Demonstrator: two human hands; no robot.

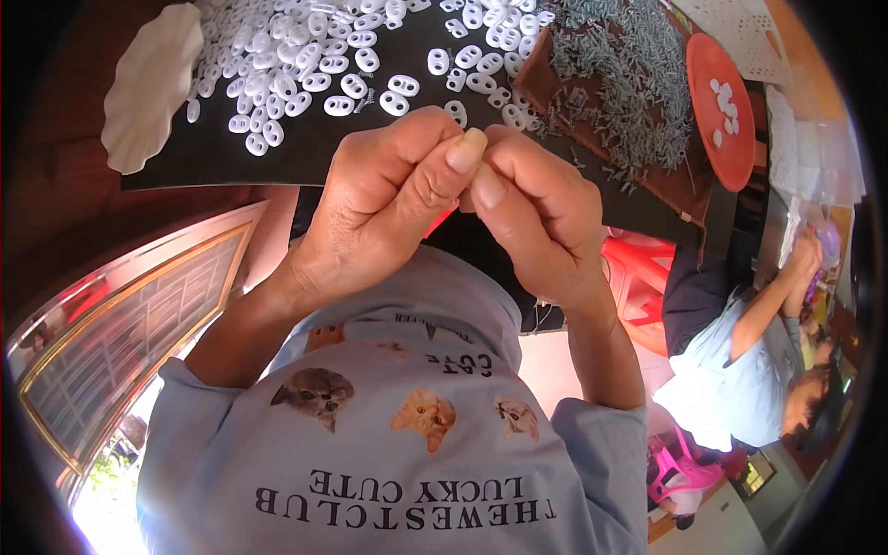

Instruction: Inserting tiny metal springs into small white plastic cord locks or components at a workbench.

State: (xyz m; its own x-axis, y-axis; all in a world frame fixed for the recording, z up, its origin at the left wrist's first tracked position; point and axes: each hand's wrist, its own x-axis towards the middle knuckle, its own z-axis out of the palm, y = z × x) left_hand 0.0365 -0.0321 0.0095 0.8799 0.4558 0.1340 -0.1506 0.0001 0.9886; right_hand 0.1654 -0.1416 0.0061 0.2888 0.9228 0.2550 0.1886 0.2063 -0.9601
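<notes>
My left hand [384, 190] and my right hand [541, 208] meet at the fingertips in front of the black table edge. Both are closed, with thumbs pressed against curled forefingers. Whatever they pinch is hidden by the thumbs and fingers. Just beyond them, loose white oval plastic pieces with two holes [403, 85] lie scattered on the black tabletop [222, 157]. A denser heap of the same white pieces [277, 55] spreads to the far left. Small grey metal springs [629, 83] are piled on a brown cloth [546, 79] to the right.
A cream scalloped dish [153, 88] sits at the table's left end. On the right, a red plate [731, 153] carries several white pieces. Red plastic stools [638, 287] stand beside the table. Another person [740, 361] sits at the right, hands raised over a work surface.
</notes>
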